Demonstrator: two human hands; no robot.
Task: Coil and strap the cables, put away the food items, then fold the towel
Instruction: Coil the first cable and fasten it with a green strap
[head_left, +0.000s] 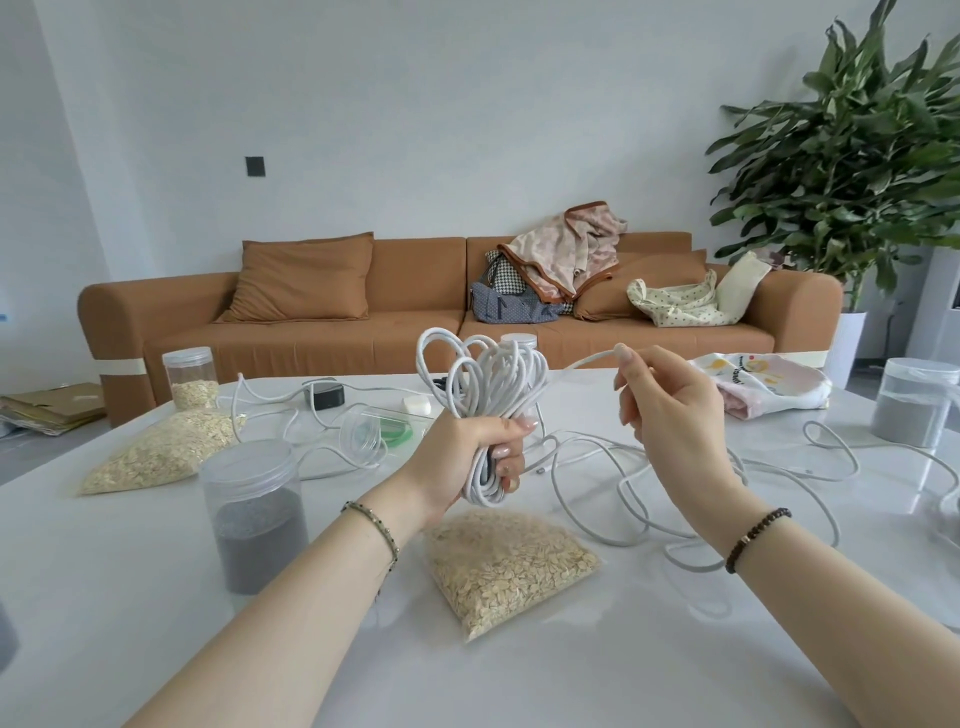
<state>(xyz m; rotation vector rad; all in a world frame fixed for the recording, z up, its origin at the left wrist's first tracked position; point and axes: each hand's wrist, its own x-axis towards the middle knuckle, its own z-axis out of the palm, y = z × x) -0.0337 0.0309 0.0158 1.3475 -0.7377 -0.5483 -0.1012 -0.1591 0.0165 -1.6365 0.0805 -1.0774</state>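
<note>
Your left grip (467, 457) is clenching the waist of the white cable coil (488, 384) above the counter (156, 597), so the gathered loops cannot spring apart. At the coil's 3 o'clock, your right grip (670, 415) is pinching the free strand and lifting it, likely to lay the next loop. The loose cable (649, 499) is lying slack at 4 o'clock, free to feed, clear of the oat bag (509, 566) at 6 o'clock.
</note>
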